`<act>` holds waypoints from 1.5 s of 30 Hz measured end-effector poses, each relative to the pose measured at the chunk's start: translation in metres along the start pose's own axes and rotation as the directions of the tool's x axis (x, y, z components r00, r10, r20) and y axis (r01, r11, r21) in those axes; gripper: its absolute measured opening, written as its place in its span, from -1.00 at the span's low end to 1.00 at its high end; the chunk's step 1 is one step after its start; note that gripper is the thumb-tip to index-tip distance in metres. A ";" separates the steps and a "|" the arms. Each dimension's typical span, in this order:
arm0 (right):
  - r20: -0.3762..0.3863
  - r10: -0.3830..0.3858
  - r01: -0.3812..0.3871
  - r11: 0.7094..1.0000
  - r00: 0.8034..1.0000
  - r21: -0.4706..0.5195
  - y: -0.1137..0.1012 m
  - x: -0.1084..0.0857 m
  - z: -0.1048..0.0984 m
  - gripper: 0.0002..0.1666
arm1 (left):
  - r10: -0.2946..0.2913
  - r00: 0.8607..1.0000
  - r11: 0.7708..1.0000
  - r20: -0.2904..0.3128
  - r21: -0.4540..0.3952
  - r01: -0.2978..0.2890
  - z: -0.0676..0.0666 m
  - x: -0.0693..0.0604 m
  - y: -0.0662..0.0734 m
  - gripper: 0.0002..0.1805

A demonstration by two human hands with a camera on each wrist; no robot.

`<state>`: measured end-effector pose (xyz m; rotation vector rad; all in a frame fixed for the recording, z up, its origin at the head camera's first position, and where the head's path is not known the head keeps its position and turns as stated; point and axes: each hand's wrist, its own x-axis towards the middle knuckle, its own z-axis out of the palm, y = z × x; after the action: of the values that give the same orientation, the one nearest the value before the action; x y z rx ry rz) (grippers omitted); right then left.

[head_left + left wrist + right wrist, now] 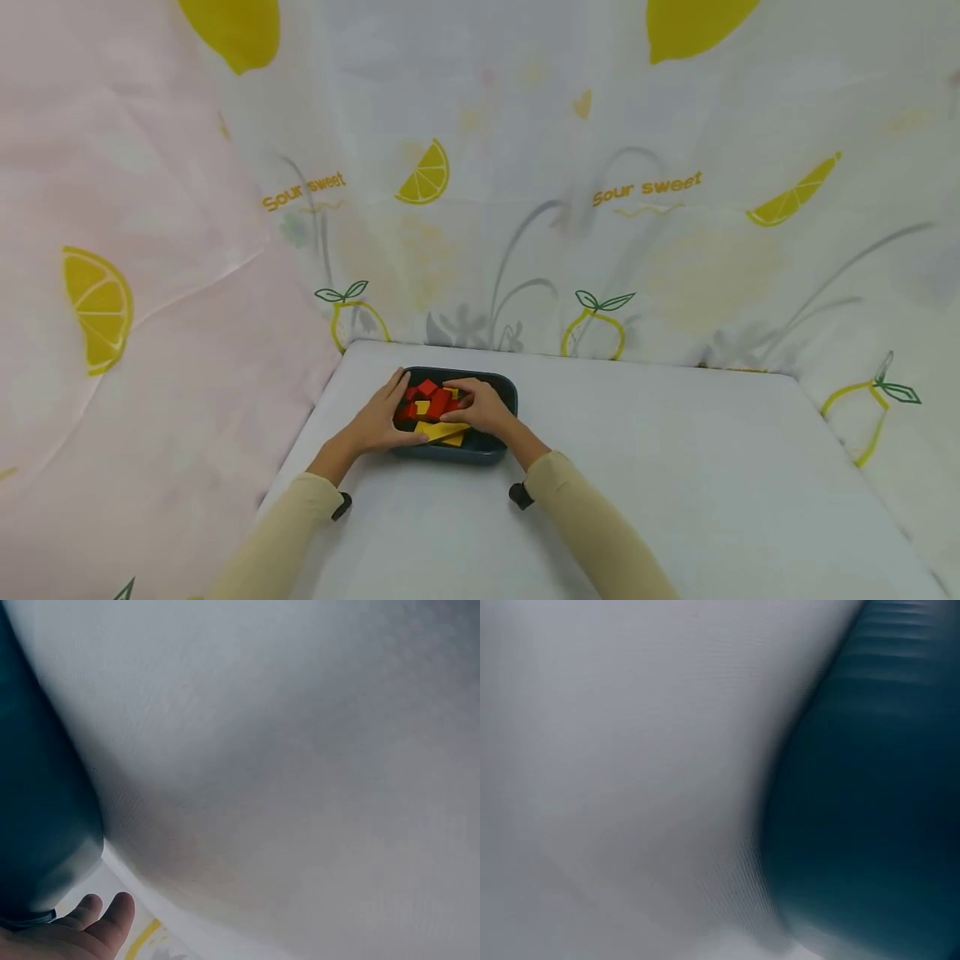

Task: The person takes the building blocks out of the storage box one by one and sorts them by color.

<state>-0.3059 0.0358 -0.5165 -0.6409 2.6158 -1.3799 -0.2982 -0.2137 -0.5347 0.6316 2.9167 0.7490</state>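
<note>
A dark teal rectangular dish (450, 455) holds several red and yellow blocks in the head view. My left hand (372, 425) lies over the dish's left end, fingers extended along the rim and thumb reaching across the front beside a flat yellow block (438, 430). From the right, my right hand (486, 408) reaches inside, with thumb and fingers curved around a red block (439, 403); their contact is partly hidden. In the left wrist view, fingers (112, 922) extend beside the teal dish (45, 787). The right wrist view shows only the dish's outer wall (862, 810), no hand.
The dish stands on a white-covered table (660, 467), towards its back left. A lemon-printed cloth (495, 250) hangs behind the table, and a pinkish cloth (172, 375) hangs along the left. Dark wrist devices sit under both sleeves.
</note>
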 end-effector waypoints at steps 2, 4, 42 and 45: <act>-0.001 -0.003 0.003 1.000 1.000 -0.016 0.000 0.003 0.001 -0.32 | -0.001 1.000 1.000 -0.009 -0.002 0.001 -0.001 0.002 0.001 0.38; 0.003 -0.016 0.016 0.999 1.000 -0.046 0.001 0.005 0.003 -0.34 | -0.003 1.000 1.000 -0.015 0.004 0.003 -0.002 0.003 0.003 0.38; -0.002 0.026 -0.026 0.988 1.000 -0.155 0.006 0.013 0.017 -0.34 | 0.002 1.000 1.000 -0.017 0.012 -0.002 -0.003 -0.001 0.007 0.32; -0.013 0.032 -0.034 0.987 0.999 -0.155 0.008 0.012 0.017 -0.43 | 0.003 1.000 1.000 -0.023 0.012 -0.003 -0.002 -0.002 0.008 0.33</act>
<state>-0.3145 0.0213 -0.5318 -0.6073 2.7489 -1.1821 -0.2936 -0.2090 -0.5289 0.6324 2.9440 0.7439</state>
